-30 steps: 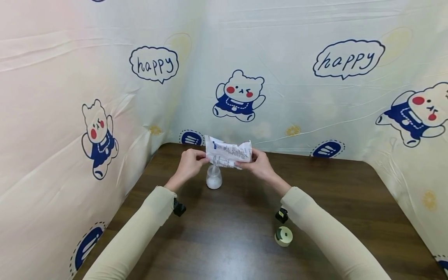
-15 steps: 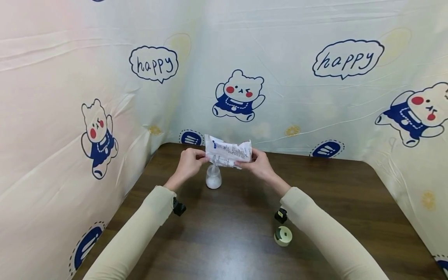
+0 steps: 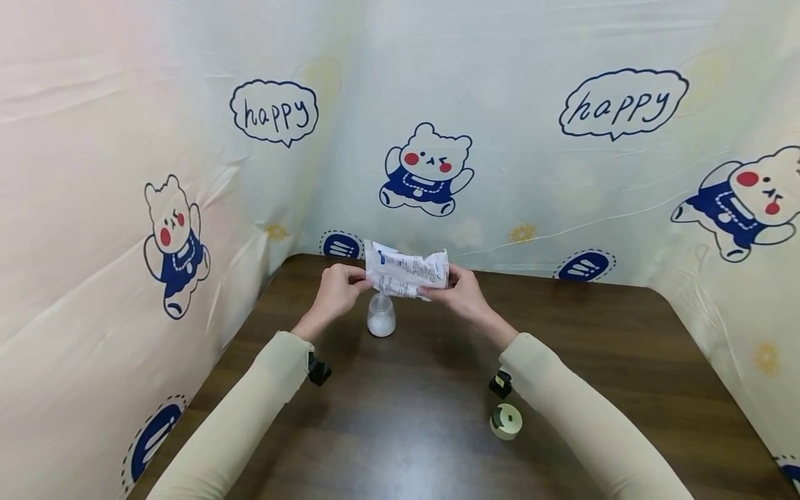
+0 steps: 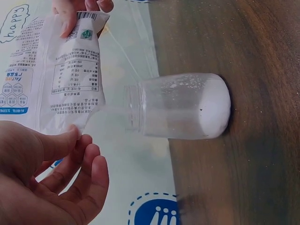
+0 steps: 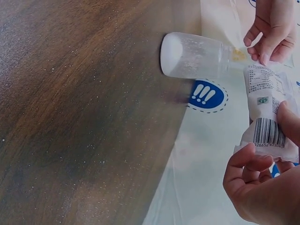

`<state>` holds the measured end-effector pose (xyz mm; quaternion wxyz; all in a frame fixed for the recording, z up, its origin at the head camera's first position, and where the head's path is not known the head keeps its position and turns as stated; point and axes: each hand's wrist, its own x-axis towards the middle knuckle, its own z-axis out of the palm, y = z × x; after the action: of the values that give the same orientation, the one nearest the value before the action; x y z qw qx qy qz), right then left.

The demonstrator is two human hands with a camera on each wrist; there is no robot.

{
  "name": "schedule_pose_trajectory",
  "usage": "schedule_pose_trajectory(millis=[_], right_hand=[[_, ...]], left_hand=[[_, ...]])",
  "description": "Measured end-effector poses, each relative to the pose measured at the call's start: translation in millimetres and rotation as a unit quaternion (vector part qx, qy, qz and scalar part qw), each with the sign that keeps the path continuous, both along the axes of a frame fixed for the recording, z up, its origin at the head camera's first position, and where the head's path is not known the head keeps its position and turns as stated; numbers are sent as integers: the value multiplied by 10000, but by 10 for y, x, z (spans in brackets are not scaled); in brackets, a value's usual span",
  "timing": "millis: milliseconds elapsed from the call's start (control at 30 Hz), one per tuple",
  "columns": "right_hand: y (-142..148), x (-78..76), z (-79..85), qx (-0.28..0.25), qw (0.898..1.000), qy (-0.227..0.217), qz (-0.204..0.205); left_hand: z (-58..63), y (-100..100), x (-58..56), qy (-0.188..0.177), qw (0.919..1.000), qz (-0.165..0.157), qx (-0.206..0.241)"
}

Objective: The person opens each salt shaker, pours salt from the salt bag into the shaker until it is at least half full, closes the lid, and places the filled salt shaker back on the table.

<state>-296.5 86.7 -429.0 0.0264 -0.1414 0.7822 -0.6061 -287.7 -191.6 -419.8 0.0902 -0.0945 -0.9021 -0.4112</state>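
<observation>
A white printed salt bag (image 3: pixel 407 272) is held tilted over the table's far part by both hands. My left hand (image 3: pixel 337 292) pinches its lower left corner between thumb and fingers, plainly seen in the left wrist view. At the other end, my right hand (image 3: pixel 461 293) grips the bag near the barcode, thumb in front. Right below the left corner stands an upright clear jar (image 4: pixel 185 107), lidless. White grains (image 4: pixel 215 107) cover its bottom, and specks cling to the inner wall. A faint whitish stream runs from the bag corner to the jar's mouth.
A small pale green lid (image 3: pixel 506 422) lies on the dark wooden table (image 3: pixel 400 396), near the right forearm. White specks are scattered over the tabletop in the right wrist view. A printed cloth curtain (image 3: pixel 500 173) encloses the table's back and sides.
</observation>
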Motion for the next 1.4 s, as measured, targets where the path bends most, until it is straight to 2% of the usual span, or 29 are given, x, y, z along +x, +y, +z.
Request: schedule_pose_trajectory(millis=[267,900,1400], right_hand=[[-5,-33,62,-59,9999,81,42],[-22,-8,30,75,10000,16,12],[-14,-13,6,111,9999,68,-43]], left_hand=[[64,-8,-27,42,10000,8,-27],[6,-19,0,-75,10000,33,-23],[-17,-14,-11,-26,10000,26,-87]])
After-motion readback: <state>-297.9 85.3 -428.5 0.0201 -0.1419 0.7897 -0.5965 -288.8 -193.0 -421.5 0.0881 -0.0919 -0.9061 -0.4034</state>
